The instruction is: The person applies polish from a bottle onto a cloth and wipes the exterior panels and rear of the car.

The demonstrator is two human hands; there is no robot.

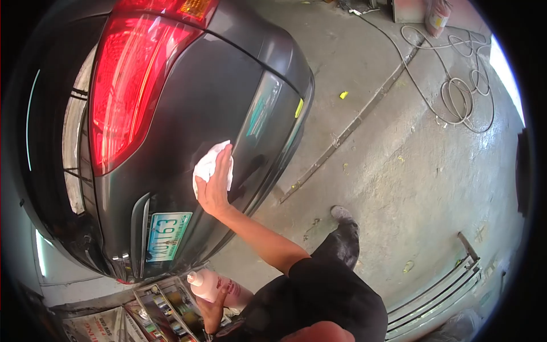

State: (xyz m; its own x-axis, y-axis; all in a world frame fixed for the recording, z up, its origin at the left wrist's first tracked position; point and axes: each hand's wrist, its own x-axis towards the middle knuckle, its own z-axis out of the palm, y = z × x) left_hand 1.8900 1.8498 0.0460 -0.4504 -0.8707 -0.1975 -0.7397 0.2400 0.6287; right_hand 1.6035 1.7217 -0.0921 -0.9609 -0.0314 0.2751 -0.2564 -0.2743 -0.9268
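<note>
My right hand [213,196] presses a white cloth [205,170] flat against the dark grey rear panel [199,91] of a car. Its fingers lie stretched over the cloth, and part of the cloth bunches out around them. Lower in the view, my left hand [212,312] grips a pinkish squeeze bottle [212,285] with a pale cap and red lettering. The bottle is tilted, and my body partly hides its base. A red tail light [137,85] is to the left of the cloth, and a licence plate [168,236] is below it.
A shelf of boxes and small containers [165,310] stands at the lower left, close to the bottle. A hose [456,97] lies coiled on the concrete floor [399,171]. A metal rack [439,302] is at the lower right.
</note>
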